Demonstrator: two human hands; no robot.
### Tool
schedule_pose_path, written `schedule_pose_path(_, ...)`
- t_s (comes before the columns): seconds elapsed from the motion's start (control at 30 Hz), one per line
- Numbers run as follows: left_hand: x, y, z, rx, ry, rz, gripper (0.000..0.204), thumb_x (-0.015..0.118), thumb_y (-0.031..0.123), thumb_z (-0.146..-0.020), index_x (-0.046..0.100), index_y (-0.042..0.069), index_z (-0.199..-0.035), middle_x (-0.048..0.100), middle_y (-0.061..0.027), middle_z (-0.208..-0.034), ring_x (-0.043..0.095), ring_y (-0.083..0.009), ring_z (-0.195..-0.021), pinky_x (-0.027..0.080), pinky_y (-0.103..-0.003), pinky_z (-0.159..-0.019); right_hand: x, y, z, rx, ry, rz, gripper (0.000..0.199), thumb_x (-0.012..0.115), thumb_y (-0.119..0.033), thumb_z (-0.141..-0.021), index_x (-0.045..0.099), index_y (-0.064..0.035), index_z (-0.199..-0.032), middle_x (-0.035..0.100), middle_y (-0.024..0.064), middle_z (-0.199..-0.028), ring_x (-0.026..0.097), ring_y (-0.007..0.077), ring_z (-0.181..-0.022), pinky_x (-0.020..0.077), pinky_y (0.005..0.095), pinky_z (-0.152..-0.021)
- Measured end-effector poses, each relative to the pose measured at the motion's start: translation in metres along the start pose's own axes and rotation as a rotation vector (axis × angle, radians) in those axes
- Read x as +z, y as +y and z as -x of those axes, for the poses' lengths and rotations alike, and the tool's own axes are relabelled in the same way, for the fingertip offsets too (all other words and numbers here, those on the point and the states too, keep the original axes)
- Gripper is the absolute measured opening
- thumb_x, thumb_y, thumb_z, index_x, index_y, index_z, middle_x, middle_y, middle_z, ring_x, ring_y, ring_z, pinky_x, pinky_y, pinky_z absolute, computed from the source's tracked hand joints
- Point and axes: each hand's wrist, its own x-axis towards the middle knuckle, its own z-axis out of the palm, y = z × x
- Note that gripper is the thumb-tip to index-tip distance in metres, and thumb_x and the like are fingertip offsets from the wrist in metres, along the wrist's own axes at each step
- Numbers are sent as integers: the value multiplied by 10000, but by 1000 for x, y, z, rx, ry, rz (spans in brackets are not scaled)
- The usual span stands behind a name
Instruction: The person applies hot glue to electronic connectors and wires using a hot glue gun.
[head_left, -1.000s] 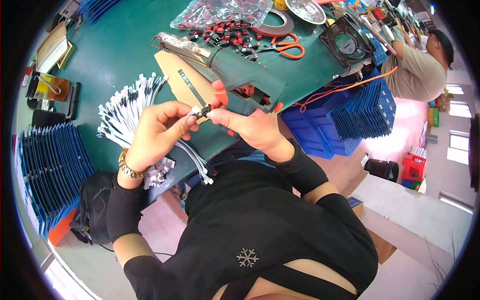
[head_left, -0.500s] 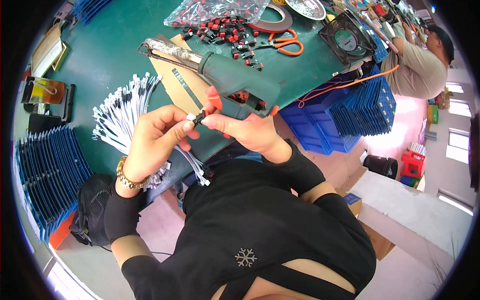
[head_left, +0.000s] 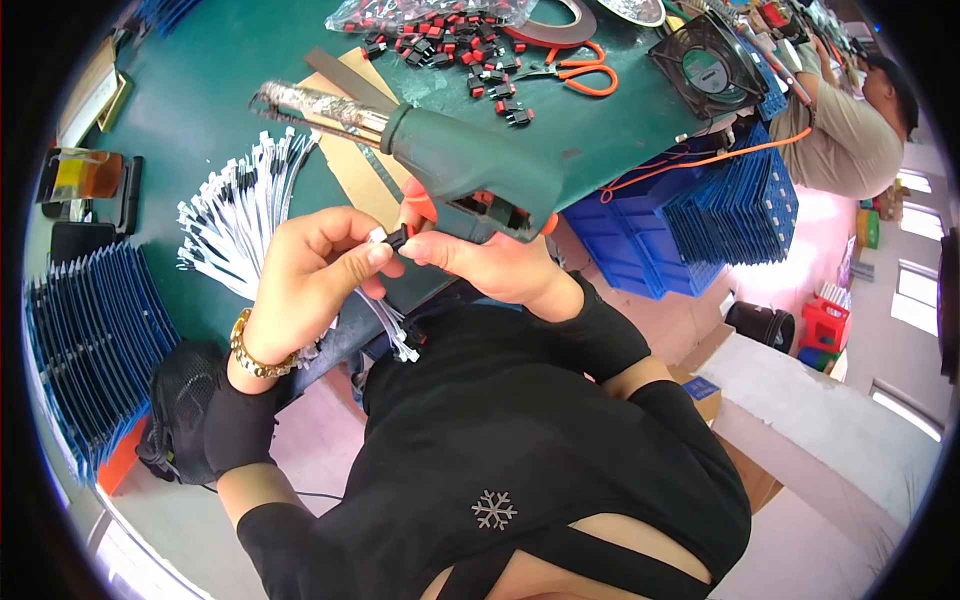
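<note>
At frame centre, the left hand (head_left: 315, 265) and right hand (head_left: 490, 268) meet, each grip pinched on a small black connector (head_left: 396, 238). Just above lies a green heat gun (head_left: 470, 165) on the green counter (head_left: 200, 90); white wires (head_left: 235, 210) fan out at left.

table top (head_left: 240, 80) dark green | heat gun (head_left: 470, 165) grey-green, silver foil-wrapped nozzle | scissors (head_left: 580, 75) orange-handled | connectors (head_left: 450, 45) red and black | wire bundle (head_left: 235, 215) white, black-tipped | crates (head_left: 720, 215) blue | bracelet (head_left: 255, 355) gold | shirt (head_left: 520, 450) black, white snowflake
</note>
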Motion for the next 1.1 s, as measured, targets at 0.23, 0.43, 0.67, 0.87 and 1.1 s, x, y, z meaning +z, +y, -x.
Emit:
schedule_pose_path(0.23, -4, -7, -2, 126, -32, -54, 117, 658, 58, -849, 563, -8, -835, 643, -54, -796, 600, -84, -685, 483, -210, -596, 9, -7, 4, 116, 120, -7, 413, 694, 25, -781, 524, -19, -1155, 623, 77, -926, 603, 127, -775, 499, 233, -610)
schedule_pose_path(0.43, -12, -2, -4, 23, -34, -109, 130, 649, 68, -855, 622, -20, -947, 619, -2, -721, 572, -47, -655, 462, -200, -572, 8, -5, 3, 255, 227, -172, 434, 693, 39, -774, 492, -14, -1154, 626, 95, -922, 605, 134, -760, 506, 240, -627)
schedule_pose_path(0.67, -5, -7, -4, 78, -18, -192, 108, 575, 104, -914, 604, 2, -896, 601, -3, -695, 537, -41, -603, 446, -203, -542, 13, -8, 4, 249, 243, -124, 425, 691, 33, -781, 492, -3, -1155, 624, 96, -926, 605, 141, -748, 509, 251, -644)
schedule_pose_path(0.87, -2, -9, -4, 121, 41, -303, 140, 615, 133, -891, 580, 6, -844, 588, -26, -637, 538, -77, -544, 447, -232, -523, 7, -10, 2, 195, 193, -16, 416, 693, 30, -781, 501, -3, -1148, 626, 94, -916, 607, 139, -737, 511, 250, -640)
schedule_pose_path(1.1, 0, -13, -4, 219, 69, -400, 163, 663, 138, -853, 573, 5, -827, 590, -43, -628, 558, -96, -546, 437, -252, -506, 1, -15, 3, 254, 190, 12, 398, 708, -1, -784, 525, -4, -1137, 633, 84, -900, 613, 138, -739, 515, 252, -641)
